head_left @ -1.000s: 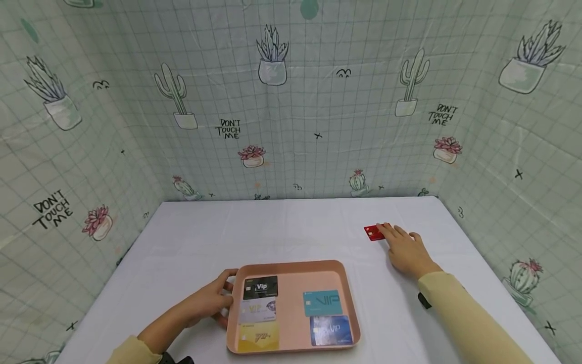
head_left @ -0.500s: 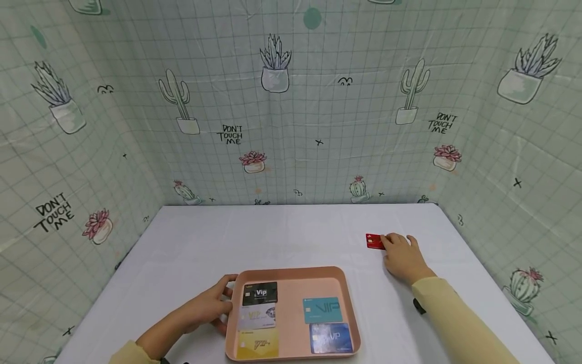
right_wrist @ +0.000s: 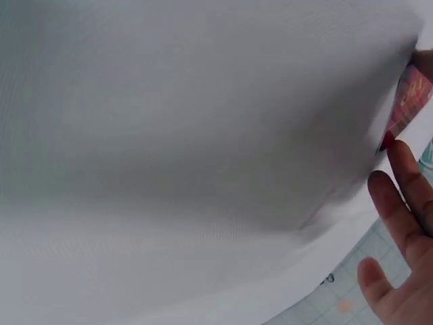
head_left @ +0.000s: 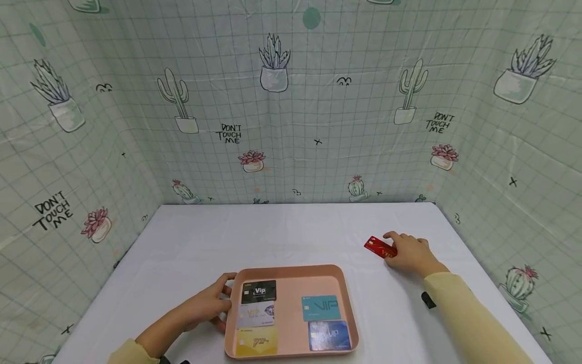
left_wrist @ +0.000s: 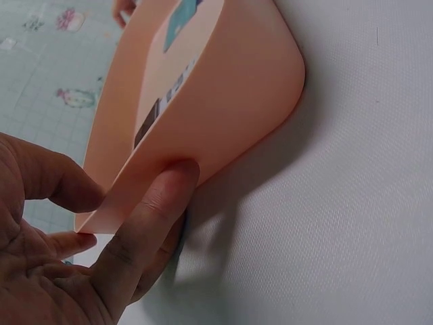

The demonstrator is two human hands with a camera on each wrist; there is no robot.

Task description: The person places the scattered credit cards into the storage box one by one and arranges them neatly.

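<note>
In the head view, my right hand (head_left: 411, 254) pinches a red VIP card (head_left: 378, 246) with a chip by its right end, over the right part of the table. The right wrist view shows the red card (right_wrist: 409, 100) tilted, other fingers spread beside it. My left hand (head_left: 206, 304) rests its fingertips against the outer wall at the left end of a pink tray (head_left: 291, 298); the left wrist view shows these fingers (left_wrist: 152, 213) around the tray's corner. On the tray's left lie a black card (head_left: 258, 291), a silver card (head_left: 255, 314) and a yellow card (head_left: 256, 342).
A teal card (head_left: 321, 308) and a blue card (head_left: 329, 335) lie in the tray's right half. White covering spreads over the table (head_left: 254, 232), whose far edge meets a hanging cloth (head_left: 291, 116) printed with cacti; the cloth also closes off both sides.
The right hand, at first with fingertips over the flat red card, now holds it between thumb and finger, tilted and drawn nearer. The left hand stays at the tray.
</note>
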